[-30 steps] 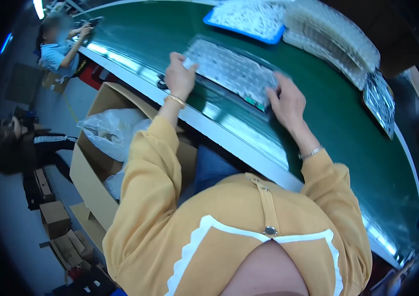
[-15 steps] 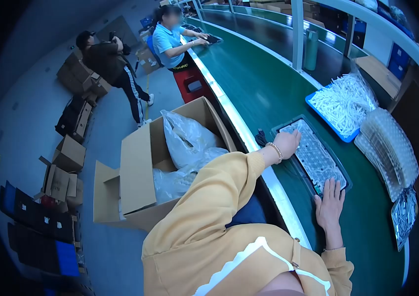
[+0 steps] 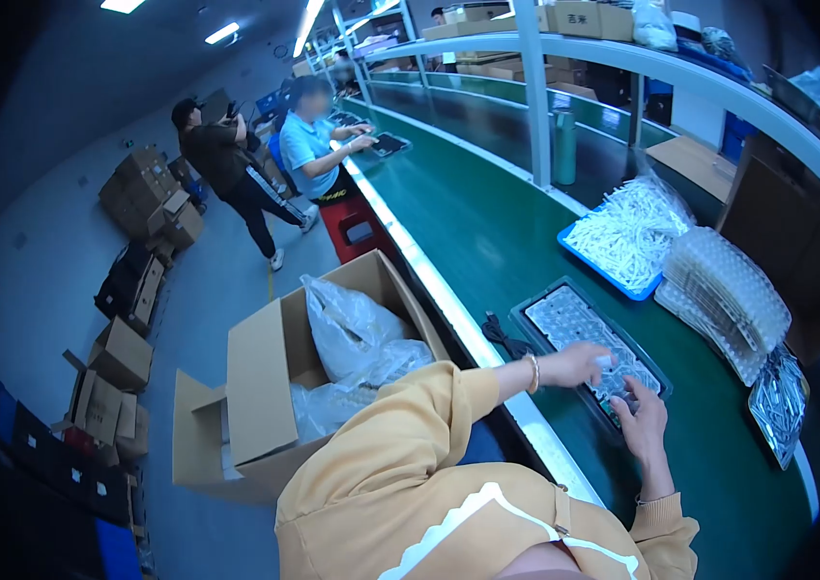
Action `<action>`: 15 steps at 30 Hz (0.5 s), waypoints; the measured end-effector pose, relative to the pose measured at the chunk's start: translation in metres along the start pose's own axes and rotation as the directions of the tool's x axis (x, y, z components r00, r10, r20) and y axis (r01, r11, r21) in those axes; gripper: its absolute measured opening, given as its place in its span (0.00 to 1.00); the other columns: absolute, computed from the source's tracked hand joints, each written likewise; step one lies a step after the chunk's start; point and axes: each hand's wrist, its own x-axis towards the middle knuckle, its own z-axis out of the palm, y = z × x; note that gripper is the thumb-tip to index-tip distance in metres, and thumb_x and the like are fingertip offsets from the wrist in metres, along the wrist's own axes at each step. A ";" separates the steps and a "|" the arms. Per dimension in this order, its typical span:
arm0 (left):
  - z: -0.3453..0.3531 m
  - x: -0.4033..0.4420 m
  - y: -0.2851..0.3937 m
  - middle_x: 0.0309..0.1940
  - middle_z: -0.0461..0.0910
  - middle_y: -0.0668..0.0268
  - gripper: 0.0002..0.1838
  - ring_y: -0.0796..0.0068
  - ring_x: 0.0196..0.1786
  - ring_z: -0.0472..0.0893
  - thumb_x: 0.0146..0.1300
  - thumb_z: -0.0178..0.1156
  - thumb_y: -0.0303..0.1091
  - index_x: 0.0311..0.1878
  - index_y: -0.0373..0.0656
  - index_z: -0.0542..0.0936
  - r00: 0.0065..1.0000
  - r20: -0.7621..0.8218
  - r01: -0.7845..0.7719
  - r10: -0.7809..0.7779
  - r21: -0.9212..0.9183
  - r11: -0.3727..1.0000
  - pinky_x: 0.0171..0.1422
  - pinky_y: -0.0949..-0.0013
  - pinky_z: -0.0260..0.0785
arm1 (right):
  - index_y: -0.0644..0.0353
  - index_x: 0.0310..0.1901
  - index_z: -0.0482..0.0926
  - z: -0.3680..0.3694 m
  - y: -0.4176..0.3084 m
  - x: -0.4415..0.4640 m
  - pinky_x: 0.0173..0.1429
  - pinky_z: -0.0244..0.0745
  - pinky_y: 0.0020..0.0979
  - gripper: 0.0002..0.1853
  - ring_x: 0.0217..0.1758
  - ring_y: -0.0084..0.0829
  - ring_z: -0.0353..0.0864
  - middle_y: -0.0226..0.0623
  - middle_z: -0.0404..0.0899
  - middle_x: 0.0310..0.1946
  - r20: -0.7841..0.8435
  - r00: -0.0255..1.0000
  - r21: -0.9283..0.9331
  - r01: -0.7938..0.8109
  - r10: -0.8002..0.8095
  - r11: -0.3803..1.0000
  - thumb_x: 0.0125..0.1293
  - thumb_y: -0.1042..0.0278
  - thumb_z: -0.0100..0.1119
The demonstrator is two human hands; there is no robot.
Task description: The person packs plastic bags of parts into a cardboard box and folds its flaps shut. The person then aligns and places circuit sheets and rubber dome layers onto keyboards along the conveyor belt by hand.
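Note:
A keyboard body (image 3: 564, 324), dark-rimmed with a whitish, dotted sheet inside, lies on the green conveyor belt. Its black cable (image 3: 504, 335) is bunched at the left edge. Over the lower middle of the keyboard is my left hand (image 3: 572, 365), a bracelet on its wrist, its fingers drawn together. Something small and white shows at the fingertips; whether it is a held piece or a finger cover I cannot make out. My right hand (image 3: 640, 420) hovers at the keyboard's near end, fingers bent and thumb apart, with nothing visible in it.
A blue tray (image 3: 613, 275) heaped with white strips stands beyond the keyboard, beside stacked clear bubbled sheets (image 3: 724, 295) and a bag of metallic pieces (image 3: 779, 406). An open carton (image 3: 265, 382) with plastic bags stands at left. A co-worker in blue (image 3: 311, 145) sits farther along the belt.
My left hand has moved from the keyboard's far end toward the near end, close to my right hand. My right hand has lifted from lying flat and bent its fingers. The view has tilted up.

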 end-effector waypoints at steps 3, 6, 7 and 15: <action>0.032 -0.011 0.035 0.33 0.77 0.65 0.26 0.80 0.26 0.71 0.60 0.46 0.27 0.63 0.41 0.61 0.989 0.099 -0.070 0.107 -0.321 0.945 0.31 0.77 0.67 | 0.67 0.37 0.76 0.007 0.003 -0.006 0.26 0.67 0.20 0.11 0.24 0.18 0.75 0.32 0.77 0.22 -0.167 0.985 0.614 0.072 0.040 0.786 0.52 0.75 0.63; 0.044 -0.013 0.051 0.33 0.77 0.64 0.22 0.83 0.25 0.70 0.61 0.46 0.28 0.60 0.40 0.63 0.941 0.296 -0.003 0.164 -0.477 0.879 0.30 0.79 0.65 | 0.66 0.32 0.75 -0.008 0.003 -0.018 0.24 0.65 0.18 0.05 0.20 0.17 0.73 0.30 0.76 0.19 -0.038 0.987 0.733 -0.081 0.159 0.675 0.55 0.79 0.61; 0.047 -0.013 0.053 0.33 0.78 0.66 0.16 0.85 0.25 0.69 0.62 0.45 0.28 0.54 0.41 0.66 0.937 0.311 0.003 0.160 -0.466 0.885 0.29 0.80 0.64 | 0.66 0.32 0.75 -0.012 0.004 -0.022 0.24 0.65 0.18 0.05 0.20 0.17 0.73 0.30 0.76 0.19 -0.043 0.985 0.734 -0.082 0.168 0.674 0.55 0.79 0.61; 0.072 0.002 0.045 0.29 0.79 0.68 0.09 0.85 0.23 0.70 0.64 0.47 0.32 0.45 0.41 0.70 0.961 0.252 0.034 0.115 -0.518 0.855 0.27 0.79 0.64 | 0.66 0.31 0.75 -0.013 0.023 -0.037 0.27 0.66 0.18 0.03 0.23 0.15 0.71 0.27 0.74 0.20 -0.225 0.948 0.713 0.002 0.226 0.702 0.55 0.79 0.59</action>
